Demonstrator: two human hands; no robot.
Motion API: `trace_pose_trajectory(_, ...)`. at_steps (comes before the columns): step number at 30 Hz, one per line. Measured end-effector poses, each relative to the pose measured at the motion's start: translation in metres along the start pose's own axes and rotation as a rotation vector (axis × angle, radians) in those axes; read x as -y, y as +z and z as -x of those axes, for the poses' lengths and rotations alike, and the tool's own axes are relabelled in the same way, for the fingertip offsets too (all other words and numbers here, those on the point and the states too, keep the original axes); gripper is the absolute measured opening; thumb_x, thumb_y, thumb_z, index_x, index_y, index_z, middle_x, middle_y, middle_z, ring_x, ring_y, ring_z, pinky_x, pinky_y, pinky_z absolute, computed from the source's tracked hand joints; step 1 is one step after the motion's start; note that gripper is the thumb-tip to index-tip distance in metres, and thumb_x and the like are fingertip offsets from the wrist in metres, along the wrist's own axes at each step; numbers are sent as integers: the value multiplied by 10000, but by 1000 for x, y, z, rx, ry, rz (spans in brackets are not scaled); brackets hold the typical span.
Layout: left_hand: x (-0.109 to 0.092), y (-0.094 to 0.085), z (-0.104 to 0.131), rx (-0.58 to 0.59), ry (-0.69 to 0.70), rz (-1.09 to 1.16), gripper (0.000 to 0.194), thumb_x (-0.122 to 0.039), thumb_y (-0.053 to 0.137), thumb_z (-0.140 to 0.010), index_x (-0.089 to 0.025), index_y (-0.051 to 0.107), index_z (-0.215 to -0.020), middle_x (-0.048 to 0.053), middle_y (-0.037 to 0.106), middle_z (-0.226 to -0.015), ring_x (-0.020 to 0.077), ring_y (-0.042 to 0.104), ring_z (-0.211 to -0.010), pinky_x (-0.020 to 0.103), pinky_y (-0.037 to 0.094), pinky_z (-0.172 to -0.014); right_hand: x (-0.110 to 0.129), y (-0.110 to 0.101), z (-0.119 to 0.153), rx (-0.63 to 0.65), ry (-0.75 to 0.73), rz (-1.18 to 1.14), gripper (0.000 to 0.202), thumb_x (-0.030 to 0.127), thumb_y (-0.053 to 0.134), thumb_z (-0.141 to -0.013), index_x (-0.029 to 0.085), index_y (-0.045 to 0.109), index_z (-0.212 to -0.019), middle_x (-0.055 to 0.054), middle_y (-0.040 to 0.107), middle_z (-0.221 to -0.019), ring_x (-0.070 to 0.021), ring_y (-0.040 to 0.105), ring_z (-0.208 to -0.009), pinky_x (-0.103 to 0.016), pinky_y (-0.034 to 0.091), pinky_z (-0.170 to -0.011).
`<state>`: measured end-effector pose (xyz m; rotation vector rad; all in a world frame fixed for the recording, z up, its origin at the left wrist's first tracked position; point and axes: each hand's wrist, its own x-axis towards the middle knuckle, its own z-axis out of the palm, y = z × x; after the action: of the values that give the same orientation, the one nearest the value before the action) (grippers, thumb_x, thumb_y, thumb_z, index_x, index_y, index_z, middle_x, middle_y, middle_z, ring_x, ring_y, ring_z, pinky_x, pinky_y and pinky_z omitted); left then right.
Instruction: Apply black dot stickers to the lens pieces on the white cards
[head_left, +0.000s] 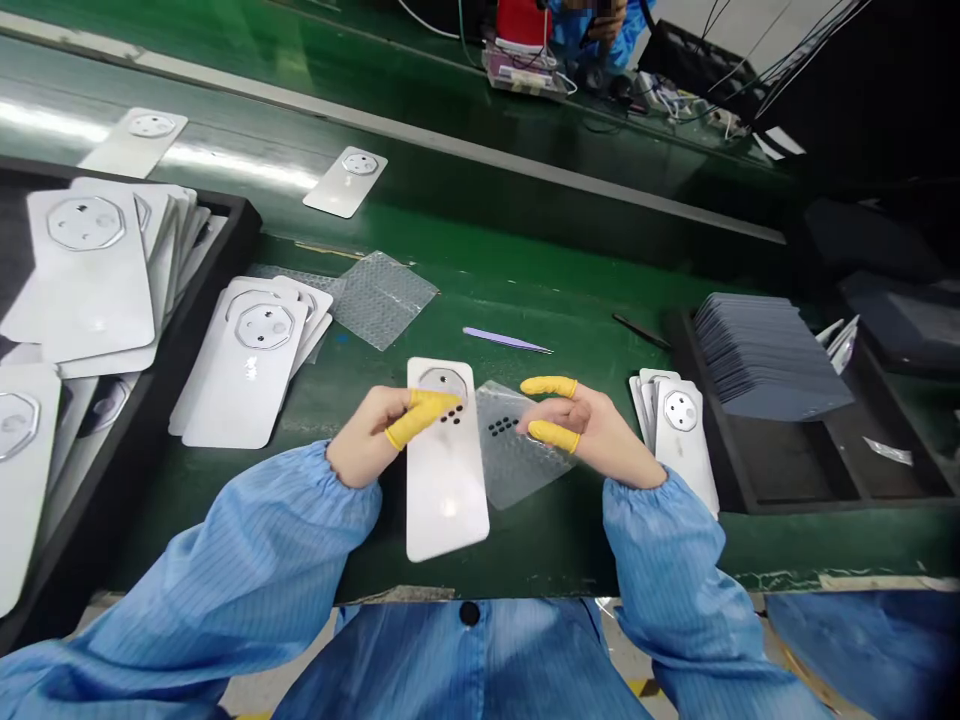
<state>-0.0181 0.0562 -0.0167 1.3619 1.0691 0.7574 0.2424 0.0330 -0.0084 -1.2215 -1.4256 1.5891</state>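
A white phone back cover [448, 490] with an octagonal camera ring lies on the bench in front of me. My left hand [394, 420], in yellow finger cots, is over the cover's upper part, thumb and forefinger pressed together. Several small black dots [451, 414] show by those fingertips; whether the fingers grip anything is hidden. To the right is a clear plastic sheet [517, 475] bearing more black dots. At the sheet's right edge my right hand [581, 415] is open, its yellow-capped thumb and forefinger apart. Purple tweezers [507, 340] lie beyond the sheet.
White covers are piled in the left tray [244, 215], in a stack [232, 400] beside it, and in a small stack [686, 450] at right. A divided tray [799, 470] holds grey sheets [776, 355]. Bubble wrap [385, 298], a black tool [641, 331] and a cover [341, 190] lie farther back.
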Motion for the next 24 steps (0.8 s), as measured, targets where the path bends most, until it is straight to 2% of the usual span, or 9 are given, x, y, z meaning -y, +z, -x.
trace_pose_trajectory(2,-3,4,3,76,-50,126,398,-516,733,-671,-146,794,-803,93,768,-741,253,702,-621,296,542,-526,-5,-3,-2,8,30,43,437,304,722,-777,171,534,-1148,-59,743,-880,-166,721,-833,-336,591,-768)
trace_pose_trajectory(5,-4,6,5,59,-87,219,349,-505,754,-642,-175,797,-750,78,761,-689,237,693,-583,282,528,-493,-18,-6,-4,-40,34,116,430,327,701,-793,171,528,-1155,-71,735,-906,-169,718,-819,-359,592,-765)
trace_pose_trajectory(8,-3,9,6,10,-137,152,257,-411,779,-638,-176,794,-741,80,774,-758,238,709,-656,279,547,-538,-25,-8,-4,-52,3,241,449,323,686,-805,174,521,-1195,-85,726,-952,-166,700,-770,-363,595,-705)
trace_pose_trajectory(10,-2,13,6,-12,-168,86,247,-378,785,-632,-156,790,-740,92,777,-796,253,716,-717,292,562,-575,-23,-4,-4,-186,-122,430,469,303,707,-789,188,535,-1210,-112,690,-1084,-193,681,-871,-409,585,-757)
trace_pose_trajectory(13,-2,20,8,-47,-183,52,293,-404,771,-644,-130,778,-746,105,776,-819,264,717,-760,318,576,-625,-16,14,-1,-451,-458,724,382,228,720,-787,216,601,-1150,-118,601,-1245,-240,574,-1136,-480,497,-955)
trace_pose_trajectory(15,-2,25,9,-75,-194,65,304,-411,768,-649,-121,768,-741,105,774,-810,252,715,-745,316,577,-645,-14,31,2,-420,-629,770,285,170,677,-825,214,626,-1102,-99,633,-1161,-218,581,-1110,-435,506,-940)
trace_pose_trajectory(17,-1,29,10,-77,-213,122,311,-414,778,-641,-120,761,-741,99,771,-779,232,712,-707,299,574,-630,-18,47,4,-300,-692,734,236,141,630,-858,203,629,-1087,-80,665,-1053,-182,620,-986,-364,549,-833)
trace_pose_trajectory(21,6,33,12,-9,-290,269,331,-400,810,-614,-121,755,-784,80,761,-730,205,704,-631,271,571,-574,-33,63,4,-250,-645,643,197,139,592,-885,183,639,-1071,-86,679,-1022,-169,632,-924,-334,563,-771)
trace_pose_trajectory(24,16,36,12,-48,-318,261,336,-367,838,-582,-114,755,-787,88,762,-747,212,709,-642,279,581,-579,-39,64,3,-290,-627,548,171,139,593,-883,171,655,-1039,-86,685,-987,-159,642,-897,-321,565,-763)
